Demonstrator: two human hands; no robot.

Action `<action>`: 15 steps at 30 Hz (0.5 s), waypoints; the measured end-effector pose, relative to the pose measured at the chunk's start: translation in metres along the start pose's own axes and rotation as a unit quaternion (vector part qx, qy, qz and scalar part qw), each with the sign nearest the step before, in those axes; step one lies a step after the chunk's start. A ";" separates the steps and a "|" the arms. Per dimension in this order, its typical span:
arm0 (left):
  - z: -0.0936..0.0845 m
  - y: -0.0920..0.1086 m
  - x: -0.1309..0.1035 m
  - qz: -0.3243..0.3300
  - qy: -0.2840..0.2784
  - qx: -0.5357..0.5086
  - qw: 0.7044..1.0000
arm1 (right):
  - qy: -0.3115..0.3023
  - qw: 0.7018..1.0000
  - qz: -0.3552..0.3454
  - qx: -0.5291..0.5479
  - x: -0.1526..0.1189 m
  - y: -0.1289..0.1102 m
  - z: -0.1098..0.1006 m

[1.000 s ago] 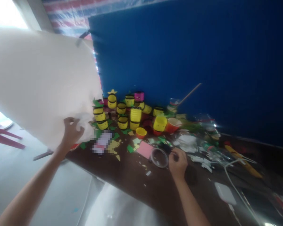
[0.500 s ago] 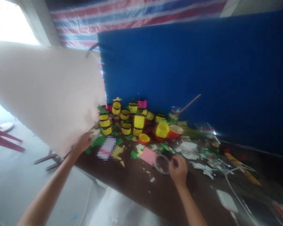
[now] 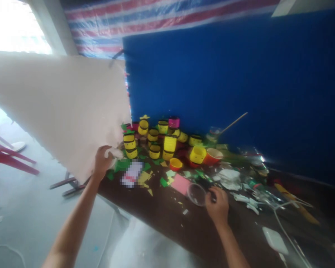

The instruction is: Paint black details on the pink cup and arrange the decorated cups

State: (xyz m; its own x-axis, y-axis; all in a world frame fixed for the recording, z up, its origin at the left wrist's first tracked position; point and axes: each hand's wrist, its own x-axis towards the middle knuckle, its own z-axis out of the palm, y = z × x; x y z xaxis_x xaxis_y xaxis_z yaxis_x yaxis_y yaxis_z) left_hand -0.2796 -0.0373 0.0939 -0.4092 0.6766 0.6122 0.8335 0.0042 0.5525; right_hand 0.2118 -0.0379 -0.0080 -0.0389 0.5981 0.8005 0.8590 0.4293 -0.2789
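Note:
At the far left of the table my left hand (image 3: 102, 163) is closed on a small white piece (image 3: 114, 152), perhaps paper or tissue; its kind is blurred. My right hand (image 3: 219, 206) rests low over the table with fingers pinched together around something dark that I cannot make out. Right beside its fingertips is a round clear plastic dish (image 3: 197, 194). A pink square of paper (image 3: 181, 184) lies against the dish. Several yellow cups with black bands (image 3: 155, 152) stand behind, some stacked.
A blurred phone-like rectangle (image 3: 132, 174) lies among green and yellow scraps. White scraps (image 3: 230, 178), a clear bottle (image 3: 261, 190), a white charger (image 3: 275, 240) with cables and a yellow-handled tool (image 3: 297, 204) are to the right. A blue panel (image 3: 226, 82) rises behind the table.
My left hand has lifted slightly, bringing the white piece up with it. My right hand stays beside the clear dish. The whole view has shifted a little.

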 end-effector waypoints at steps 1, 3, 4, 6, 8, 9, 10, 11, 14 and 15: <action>0.001 0.005 0.006 -0.013 0.009 -0.022 1.000 | -0.004 1.000 0.009 -0.003 -0.004 0.000 -0.004; 0.003 0.016 0.022 -0.043 0.011 -0.061 0.997 | -0.021 0.999 0.040 -0.005 -0.014 0.000 -0.011; 0.003 0.022 0.032 -0.052 0.009 -0.071 0.996 | -0.031 0.997 0.069 -0.004 -0.018 0.000 -0.014; 0.006 0.034 0.055 -0.053 0.003 -0.079 0.995 | -0.055 0.991 0.120 -0.003 -0.025 -0.001 -0.017; 0.009 0.047 0.083 -0.048 -0.009 -0.065 0.997 | -0.078 0.989 0.125 -0.006 -0.027 -0.002 -0.016; 0.013 0.053 0.097 -0.045 -0.012 -0.054 0.997 | -0.089 0.990 0.107 -0.010 -0.027 -0.002 -0.015; 0.017 0.058 0.112 -0.037 -0.024 -0.041 0.998 | -0.100 0.991 0.082 -0.014 -0.027 -0.002 -0.013; 0.022 0.063 0.126 -0.026 -0.042 -0.022 0.999 | -0.112 0.992 0.056 -0.018 -0.026 -0.002 -0.011; 0.042 0.074 0.164 0.004 -0.149 0.048 0.988 | -0.135 0.990 0.013 -0.027 -0.024 -0.001 -0.007; 0.050 0.075 0.174 0.007 -0.169 0.055 0.984 | -0.136 0.990 0.011 -0.029 -0.024 -0.001 -0.007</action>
State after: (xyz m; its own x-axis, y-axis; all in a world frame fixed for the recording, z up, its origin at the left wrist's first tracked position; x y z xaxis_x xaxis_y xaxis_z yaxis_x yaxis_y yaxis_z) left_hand -0.2695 0.1179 0.2137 -0.2665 0.8829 0.3866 0.8810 0.0605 0.4691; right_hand 0.2155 -0.0570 -0.0235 -0.1500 0.7707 0.6193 0.8887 0.3796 -0.2572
